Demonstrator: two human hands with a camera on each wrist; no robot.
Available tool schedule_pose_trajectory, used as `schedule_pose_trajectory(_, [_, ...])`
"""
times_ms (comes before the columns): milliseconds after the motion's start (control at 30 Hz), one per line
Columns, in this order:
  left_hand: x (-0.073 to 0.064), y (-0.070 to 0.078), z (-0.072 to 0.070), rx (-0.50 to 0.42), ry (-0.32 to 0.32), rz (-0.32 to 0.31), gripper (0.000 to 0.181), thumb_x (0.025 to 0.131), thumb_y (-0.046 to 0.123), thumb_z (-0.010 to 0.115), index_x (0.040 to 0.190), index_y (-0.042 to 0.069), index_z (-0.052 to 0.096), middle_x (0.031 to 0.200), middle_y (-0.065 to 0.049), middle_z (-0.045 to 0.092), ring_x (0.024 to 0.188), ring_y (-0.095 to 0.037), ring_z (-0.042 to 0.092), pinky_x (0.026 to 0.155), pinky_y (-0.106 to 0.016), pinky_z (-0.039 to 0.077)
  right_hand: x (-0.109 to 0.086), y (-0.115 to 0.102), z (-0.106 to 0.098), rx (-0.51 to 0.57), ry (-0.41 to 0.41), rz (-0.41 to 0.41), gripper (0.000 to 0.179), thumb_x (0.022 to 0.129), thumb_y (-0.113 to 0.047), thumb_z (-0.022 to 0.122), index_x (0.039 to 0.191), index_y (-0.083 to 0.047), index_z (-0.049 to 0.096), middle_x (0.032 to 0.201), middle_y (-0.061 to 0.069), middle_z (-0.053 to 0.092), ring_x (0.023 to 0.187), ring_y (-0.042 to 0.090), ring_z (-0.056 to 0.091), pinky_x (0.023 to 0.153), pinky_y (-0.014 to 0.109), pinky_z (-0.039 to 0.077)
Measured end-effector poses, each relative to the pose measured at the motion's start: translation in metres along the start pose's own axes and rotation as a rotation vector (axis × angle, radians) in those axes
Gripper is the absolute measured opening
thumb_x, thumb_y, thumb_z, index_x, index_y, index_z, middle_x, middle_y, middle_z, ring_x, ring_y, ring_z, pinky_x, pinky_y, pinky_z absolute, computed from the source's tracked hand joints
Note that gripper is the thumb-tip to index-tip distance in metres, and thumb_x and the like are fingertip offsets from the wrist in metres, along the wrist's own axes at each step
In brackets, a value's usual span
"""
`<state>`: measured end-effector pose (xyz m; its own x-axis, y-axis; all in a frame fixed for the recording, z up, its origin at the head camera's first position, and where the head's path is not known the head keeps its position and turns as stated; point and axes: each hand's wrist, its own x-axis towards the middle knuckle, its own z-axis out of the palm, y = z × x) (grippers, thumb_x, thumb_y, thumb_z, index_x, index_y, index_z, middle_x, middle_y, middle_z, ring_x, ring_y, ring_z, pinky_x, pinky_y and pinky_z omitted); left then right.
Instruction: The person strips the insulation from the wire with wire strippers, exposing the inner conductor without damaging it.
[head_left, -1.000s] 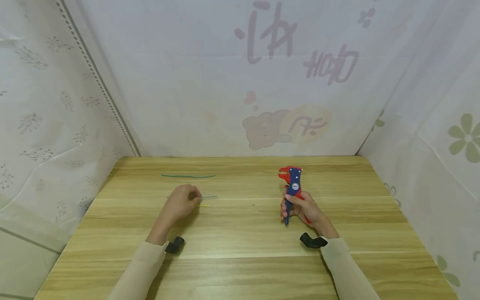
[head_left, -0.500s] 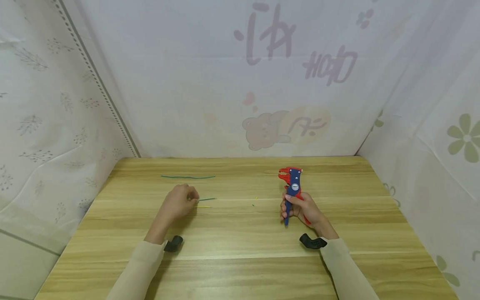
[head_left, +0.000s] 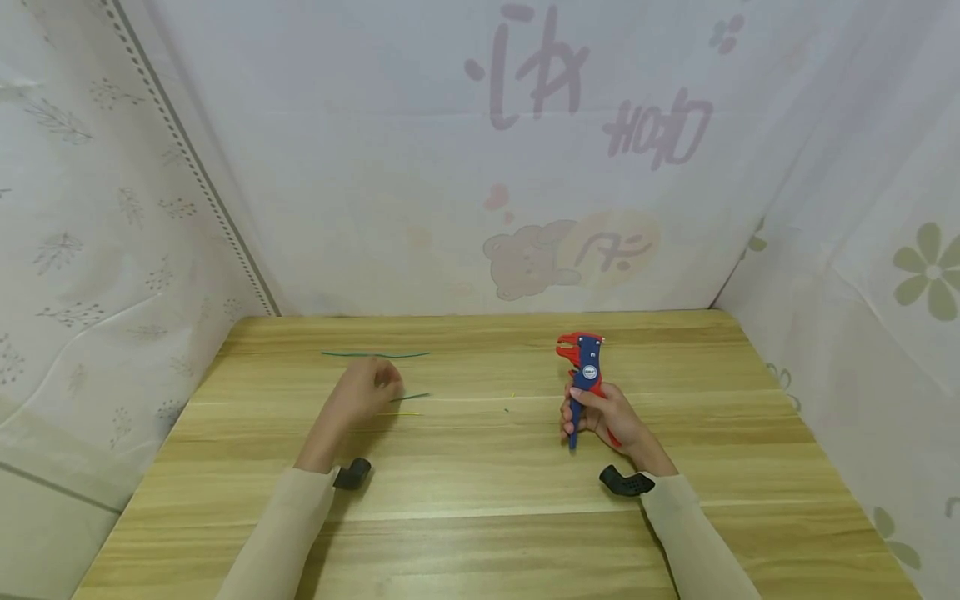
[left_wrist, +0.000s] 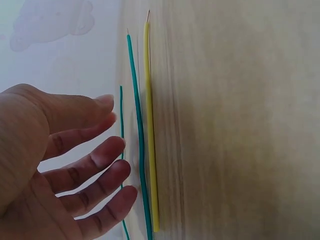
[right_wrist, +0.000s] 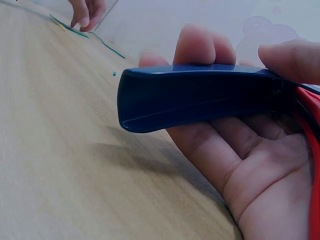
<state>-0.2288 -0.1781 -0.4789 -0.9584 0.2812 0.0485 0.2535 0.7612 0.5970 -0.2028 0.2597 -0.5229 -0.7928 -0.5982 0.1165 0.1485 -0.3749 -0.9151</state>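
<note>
My left hand point(head_left: 367, 387) hovers over the left of the table with fingers loosely bent and nothing between them, as the left wrist view shows. Beside its fingertips lies a green wire point(left_wrist: 138, 105) with a bare end, next to a yellow wire point(left_wrist: 150, 115), also bare at its end. A second green wire point(head_left: 375, 355) lies farther back, partly behind the fingers in the left wrist view. On the right, my right hand point(head_left: 607, 417) grips a blue and red wire stripper point(head_left: 589, 358) by its handles, its red jaws pointing left.
Two tiny insulation scraps, one yellow point(head_left: 513, 394) and one green point(head_left: 506, 410), lie on the wooden table point(head_left: 480, 475) between the hands. A printed cloth point(head_left: 375, 167) hangs behind the table's back edge and at both sides.
My left hand has let go of the nearer green wire, which it pinched earlier, and lifted slightly. That wire now lies beside the yellow one. My right hand keeps the wire stripper in place.
</note>
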Motion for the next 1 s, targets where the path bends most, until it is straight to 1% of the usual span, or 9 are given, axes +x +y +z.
schedule_pose_trajectory(100, [0.005,-0.001,0.000,-0.011,0.020,0.006,0.014,0.098,0.015,0.067,0.104,0.004,0.073,0.107,-0.016,0.072,0.098,-0.033,0.066,0.086,-0.052,0.055,0.000,-0.001,0.000,0.000,0.011,0.007,0.015,0.112,-0.008,0.035,0.115,0.001,0.047,0.088,0.007,0.071,0.075,0.017,0.072,0.078,0.043,0.064])
schedule_pose_trajectory(300, [0.013,0.000,-0.001,-0.021,0.032,-0.020,0.028,0.100,0.020,0.067,0.119,-0.001,0.069,0.120,-0.023,0.068,0.111,-0.040,0.063,0.094,-0.056,0.053,0.000,-0.001,-0.001,0.002,0.028,0.020,0.015,0.112,-0.009,0.037,0.114,0.002,0.047,0.087,0.006,0.070,0.075,0.018,0.073,0.078,0.043,0.064])
schedule_pose_trajectory(433, [0.019,-0.001,0.000,-0.042,0.044,-0.024,0.031,0.100,0.018,0.067,0.123,-0.002,0.066,0.124,-0.025,0.067,0.114,-0.043,0.062,0.097,-0.057,0.052,0.000,0.001,-0.001,0.010,0.008,0.013,0.017,0.112,-0.009,0.036,0.115,0.003,0.047,0.088,0.007,0.071,0.075,0.018,0.072,0.078,0.043,0.064])
schedule_pose_trajectory(533, [0.023,-0.003,0.000,-0.056,0.065,-0.025,0.032,0.099,0.018,0.068,0.123,-0.003,0.066,0.124,-0.025,0.066,0.114,-0.043,0.062,0.097,-0.057,0.053,0.001,0.001,-0.002,0.016,-0.003,0.013,0.018,0.112,-0.009,0.035,0.116,0.006,0.045,0.089,0.007,0.071,0.076,0.018,0.072,0.077,0.043,0.064])
schedule_pose_trajectory(667, [0.030,-0.005,0.000,-0.061,0.086,-0.018,0.033,0.098,0.016,0.070,0.124,-0.003,0.065,0.125,-0.025,0.065,0.115,-0.042,0.061,0.097,-0.056,0.053,0.001,0.002,-0.002,0.017,0.002,0.017,0.019,0.112,-0.008,0.036,0.117,0.009,0.043,0.088,0.007,0.071,0.076,0.019,0.073,0.077,0.043,0.064])
schedule_pose_trajectory(733, [0.034,-0.006,0.000,-0.055,0.083,-0.016,0.034,0.098,0.016,0.070,0.125,-0.003,0.064,0.126,-0.024,0.064,0.115,-0.041,0.061,0.097,-0.055,0.052,0.001,0.002,-0.002,0.012,0.007,0.017,0.020,0.112,-0.008,0.036,0.117,0.010,0.042,0.087,0.007,0.070,0.076,0.018,0.073,0.077,0.043,0.064])
schedule_pose_trajectory(900, [0.041,-0.007,-0.002,-0.040,0.042,-0.051,0.035,0.099,0.019,0.069,0.128,-0.001,0.063,0.128,-0.022,0.062,0.118,-0.040,0.057,0.099,-0.057,0.050,0.001,0.001,-0.001,0.000,0.026,0.026,0.022,0.112,-0.008,0.036,0.118,0.013,0.037,0.086,0.006,0.070,0.074,0.018,0.072,0.077,0.042,0.064])
schedule_pose_trajectory(1000, [0.043,-0.008,-0.002,-0.031,0.021,-0.067,0.035,0.098,0.019,0.068,0.128,0.001,0.063,0.126,-0.020,0.063,0.121,-0.040,0.053,0.103,-0.058,0.047,0.000,0.000,0.000,-0.003,0.028,0.027,0.021,0.112,-0.008,0.035,0.118,0.011,0.039,0.086,0.006,0.070,0.074,0.018,0.072,0.077,0.042,0.064])
